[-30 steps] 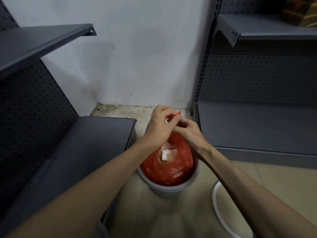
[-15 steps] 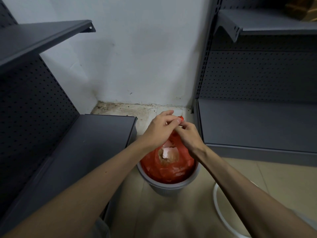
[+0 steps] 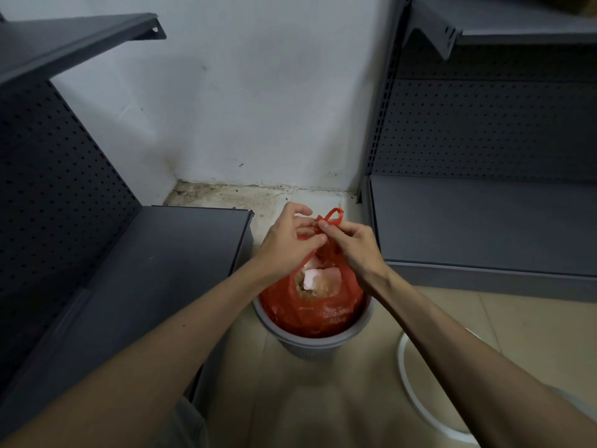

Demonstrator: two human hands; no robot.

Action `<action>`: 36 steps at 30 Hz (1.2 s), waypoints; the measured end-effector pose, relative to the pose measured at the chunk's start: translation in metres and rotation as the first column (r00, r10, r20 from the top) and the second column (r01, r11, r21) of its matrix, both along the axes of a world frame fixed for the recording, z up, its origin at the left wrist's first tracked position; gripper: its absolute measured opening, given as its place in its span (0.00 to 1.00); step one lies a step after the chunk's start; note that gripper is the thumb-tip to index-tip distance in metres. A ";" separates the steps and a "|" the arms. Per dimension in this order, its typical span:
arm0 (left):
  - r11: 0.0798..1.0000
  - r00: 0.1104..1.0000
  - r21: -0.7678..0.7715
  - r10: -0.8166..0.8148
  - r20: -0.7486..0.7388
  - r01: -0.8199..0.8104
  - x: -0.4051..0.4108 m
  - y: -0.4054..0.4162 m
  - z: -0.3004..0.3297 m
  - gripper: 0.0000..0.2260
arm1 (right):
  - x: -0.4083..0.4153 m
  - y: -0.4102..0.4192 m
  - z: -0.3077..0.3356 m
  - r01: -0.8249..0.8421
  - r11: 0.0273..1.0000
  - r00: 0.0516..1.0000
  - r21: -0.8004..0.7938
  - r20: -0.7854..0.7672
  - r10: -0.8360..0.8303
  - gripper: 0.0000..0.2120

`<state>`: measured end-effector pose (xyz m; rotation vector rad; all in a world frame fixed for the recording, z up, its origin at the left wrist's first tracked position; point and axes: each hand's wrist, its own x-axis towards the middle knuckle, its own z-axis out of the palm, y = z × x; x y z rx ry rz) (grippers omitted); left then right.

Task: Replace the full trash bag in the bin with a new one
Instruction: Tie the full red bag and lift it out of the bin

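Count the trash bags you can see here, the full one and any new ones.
1. The red plastic trash bag sits full in the round grey plastic bin on the floor, its handles pinched by both hands. No new bag shows; one may lie out of view.

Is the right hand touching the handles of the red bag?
Touching. In the head view the right hand pinches the red bag's handles at its fingertips, with a loop rising above them; the left hand holds them too.
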<state>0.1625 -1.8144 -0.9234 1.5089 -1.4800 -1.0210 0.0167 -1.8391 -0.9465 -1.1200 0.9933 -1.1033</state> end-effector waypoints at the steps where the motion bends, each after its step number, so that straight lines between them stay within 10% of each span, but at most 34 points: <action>1: 1.000 0.999 -0.004 -0.006 0.048 0.006 0.001 0.000 -0.001 0.22 | 0.000 0.000 0.000 0.006 1.000 1.000 0.000 0.003 -0.006 0.08; 17: 0.902 0.871 -0.404 0.070 0.486 0.153 -0.002 0.010 -0.007 0.17 | -0.007 0.002 -0.009 0.106 0.994 0.989 0.018 -0.104 -0.103 0.10; 21: 0.964 0.745 -0.208 0.016 0.667 0.166 -0.002 0.005 -0.007 0.26 | -0.007 0.003 -0.006 0.083 0.996 0.994 0.034 -0.071 -0.080 0.09; 25: 0.976 0.797 -0.166 -0.010 0.604 0.139 -0.003 0.003 -0.010 0.09 | -0.007 0.003 -0.007 0.087 0.996 0.993 0.029 -0.086 -0.084 0.10; 36: 0.995 0.959 0.065 -0.088 0.268 0.073 -0.003 -0.003 -0.018 0.06 | -0.010 0.012 -0.007 -0.024 0.992 1.000 0.122 0.003 0.024 0.17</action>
